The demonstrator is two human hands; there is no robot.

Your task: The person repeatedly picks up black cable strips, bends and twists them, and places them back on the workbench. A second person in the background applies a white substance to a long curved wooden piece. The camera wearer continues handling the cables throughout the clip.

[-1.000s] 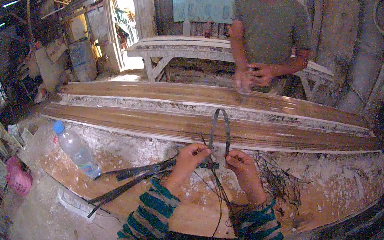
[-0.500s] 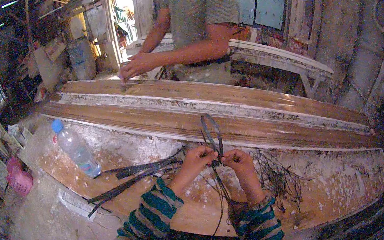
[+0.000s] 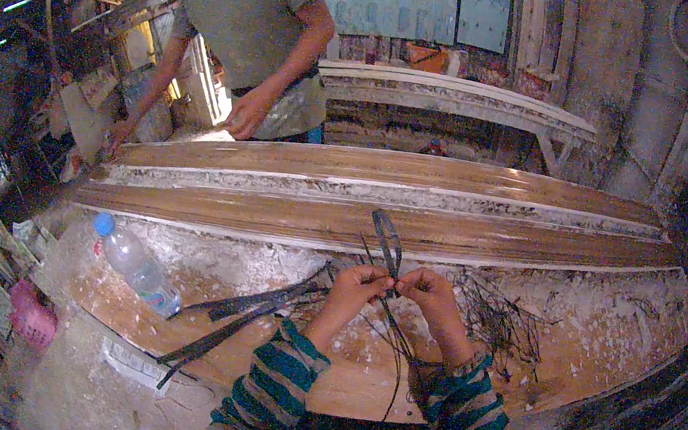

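Both my hands meet over the middle of the worktable, pinching a thin black strip (image 3: 388, 232) that bends up into a loop above the fingers. My left hand (image 3: 355, 292) grips it from the left, thumb against forefinger. From the other side my right hand (image 3: 431, 302) pinches it close by, fingertips nearly touching the left ones. Thin dark strands (image 3: 398, 341) hang down between my wrists. To the left lie wider black strips (image 3: 246, 303) on the board. Right of my right hand is a tangled heap of fine black strands (image 3: 501, 323).
A clear plastic bottle with a blue cap (image 3: 132, 263) lies on the left of the stained worktable (image 3: 611, 331). Two long brown wooden strips (image 3: 291, 209) with white edges cross behind my hands. Beyond them a co-worker (image 3: 251, 32) leans to the left. A pink container (image 3: 33, 314) is at lower left.
The co-worker has shifted left, one arm now reaching to the far left end of the wooden strips. My hands stay nearly in place; the black loop has tilted and moved slightly right.
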